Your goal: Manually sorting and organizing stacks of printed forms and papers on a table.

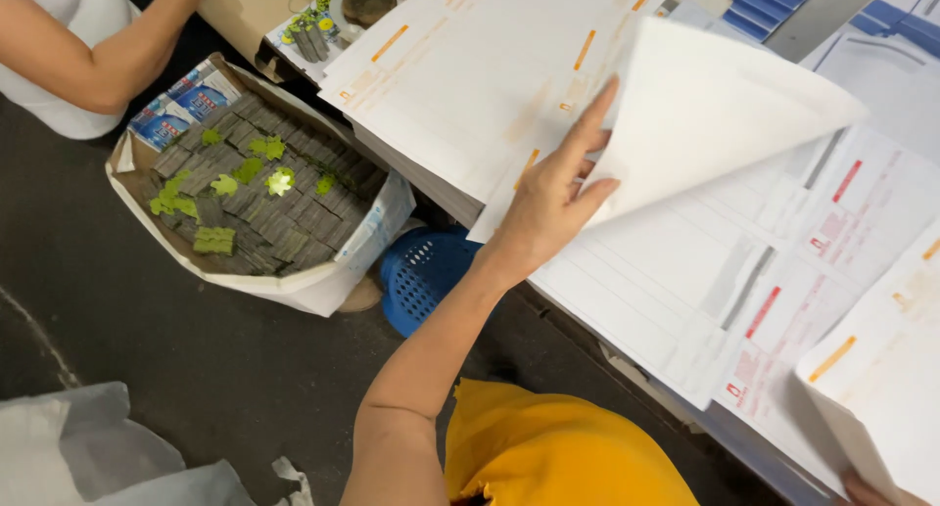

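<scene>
— White paper everywhere, was it? Where did the left hand [553, 207] sit?

— It rested on the desk [636, 369] near its front edge, fingers spread, pinching the lower corner of a curled white sheet [725, 105]. That sheet was lifted and folded over, its blank underside showing, above a stack of printed forms with red marks [783, 300].

— And the right hand [867, 488]?

— Barely in view at the bottom right corner, only a fingertip or two under another white sheet with an orange bar [881, 379]. It seemed to support that sheet, but I could not tell how the fingers stood.

— What lay beyond?

— A second pile of forms with orange marks [470, 75] toward the far left corner of the desk. Below the desk's left edge stood a lined cardboard box [255, 198] of grey bundles with green tags, and a blue basket [421, 276] beside it. Another person's arm [88, 61] reached in at the top left.

— What might have gone wrong?

— My guess: the curled sheet was held by one corner only, so it could have creased or slipped free. Two sheets clinging together could also have lifted as one, and the piles overhanging the front edge could have slid off if nudged.
</scene>
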